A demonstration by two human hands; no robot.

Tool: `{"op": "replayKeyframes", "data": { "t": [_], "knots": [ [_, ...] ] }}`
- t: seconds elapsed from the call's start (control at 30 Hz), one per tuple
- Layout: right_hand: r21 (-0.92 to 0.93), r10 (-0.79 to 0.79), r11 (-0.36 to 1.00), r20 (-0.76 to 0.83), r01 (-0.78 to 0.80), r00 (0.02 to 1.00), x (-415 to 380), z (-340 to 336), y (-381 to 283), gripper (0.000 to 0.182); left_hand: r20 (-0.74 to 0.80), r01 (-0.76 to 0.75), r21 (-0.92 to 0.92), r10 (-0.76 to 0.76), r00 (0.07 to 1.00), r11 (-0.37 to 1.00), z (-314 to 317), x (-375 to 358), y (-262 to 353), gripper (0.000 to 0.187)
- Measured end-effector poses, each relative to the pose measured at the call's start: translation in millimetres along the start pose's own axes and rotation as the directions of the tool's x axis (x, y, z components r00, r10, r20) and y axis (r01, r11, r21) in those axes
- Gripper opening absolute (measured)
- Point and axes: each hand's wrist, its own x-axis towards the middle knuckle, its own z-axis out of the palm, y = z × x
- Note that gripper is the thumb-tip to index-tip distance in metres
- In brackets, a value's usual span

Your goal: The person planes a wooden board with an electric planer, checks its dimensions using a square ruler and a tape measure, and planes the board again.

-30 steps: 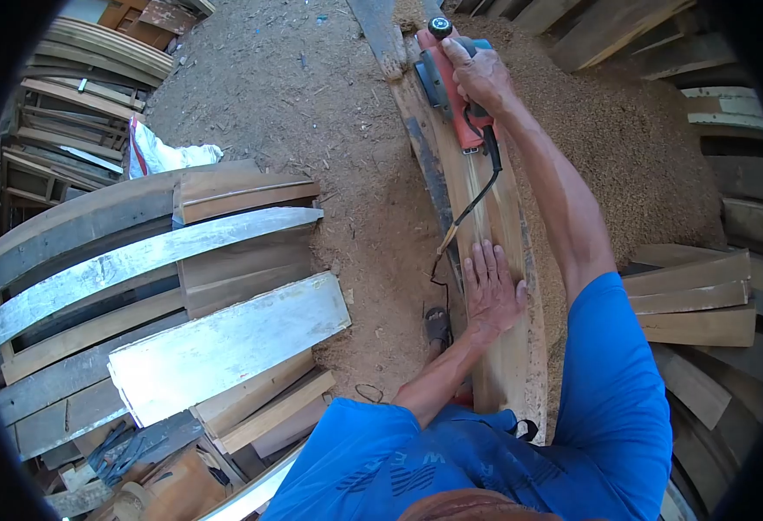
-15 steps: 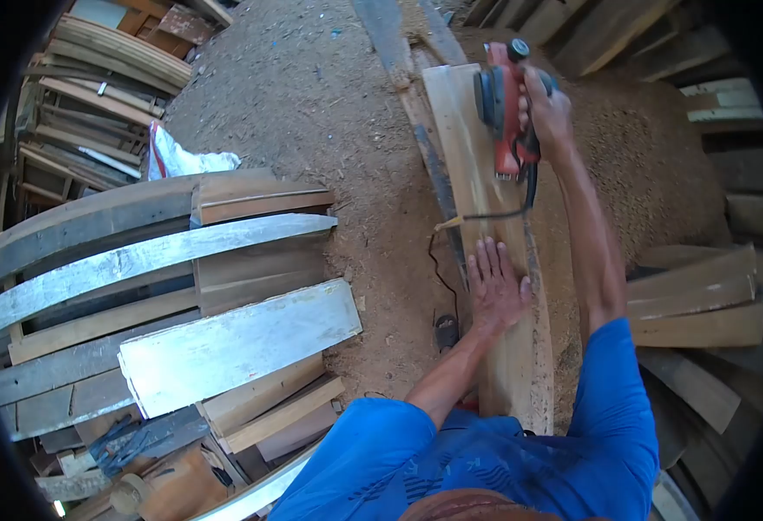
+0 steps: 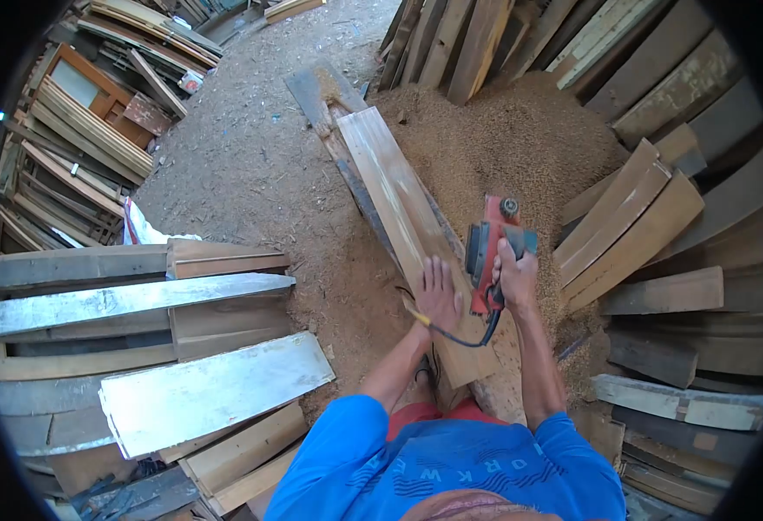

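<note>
My right hand (image 3: 517, 271) is wrapped round the rear handle of a red electric hand planer (image 3: 491, 252), which has a black knob at its front. In this view the planer overlaps the right edge of a long wooden board (image 3: 390, 187). My left hand (image 3: 439, 293) lies flat on the board's near half, its fingers stretched forward. A black power cord (image 3: 488, 333), with a yellow part near my left wrist, loops from the back of the planer across the board. Beneath the board is a rough, worn plank bench (image 3: 312, 91).
Stacked planks, including a white-painted board (image 3: 217, 391), lie to the left. More planks lean at the right, among them pale boards (image 3: 633, 234). A heap of shavings (image 3: 520, 130) covers the ground beyond the bench. A white sack (image 3: 143, 227) lies at the far left.
My right hand has drawn the planer back from the board's far end to beside my left hand. My left hand stays flat on the board. The view has turned and shifted.
</note>
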Motion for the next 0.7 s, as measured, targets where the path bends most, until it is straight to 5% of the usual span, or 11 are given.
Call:
{"op": "replayKeyframes", "data": {
  "t": [0.3, 0.37, 0.4, 0.5, 0.6, 0.67, 0.7],
  "knots": [
    [-0.087, 0.081, 0.994, 0.153, -0.069, 0.985, -100.3, -57.8, 32.9, 0.031, 0.177, -0.315, -0.157, 0.341, 0.923, 0.936, -10.1, -239.6, 96.4, 0.071],
    [-0.114, 0.083, 0.991, 0.176, -0.064, 0.981, -114.8, -66.0, 39.8, 0.032, 0.46, -0.26, -0.318, 0.389, 0.799, 0.911, -11.5, -263.4, 97.6, 0.063],
    [-0.124, 0.086, 0.99, 0.187, -0.064, 0.978, -120.4, -70.6, 45.5, 0.033, 0.58, -0.209, -0.393, 0.418, 0.7, 0.896, -10.9, -271.9, 96.4, 0.06],
    [-0.111, 0.088, 0.992, 0.243, -0.063, 0.966, -140.1, -86.2, 52.4, 0.033, 0.879, 0.467, -0.476, 0.39, 0.273, 0.745, -4.0, -283.1, 78.0, 0.052],
    [-0.119, 0.066, 0.992, 0.277, -0.034, 0.958, -160.5, -101.5, 53.6, 0.033, 0.738, 0.749, -0.553, 0.632, 0.236, 0.366, -7.2, -296.3, 37.4, 0.049],
    [-0.148, 0.063, 0.989, 0.281, -0.021, 0.958, -174.2, -112.2, 54.9, 0.032, 0.831, 0.812, -0.487, 0.454, 0.32, 0.32, 5.4, -297.2, 2.7, 0.048],
    [-0.166, 0.066, 0.986, 0.278, -0.02, 0.958, -180.3, -117.3, 55.5, 0.032, 0.864, 0.853, -0.492, 0.217, 0.454, 0.173, 13.4, -297.3, -0.3, 0.045]
  ]
}}
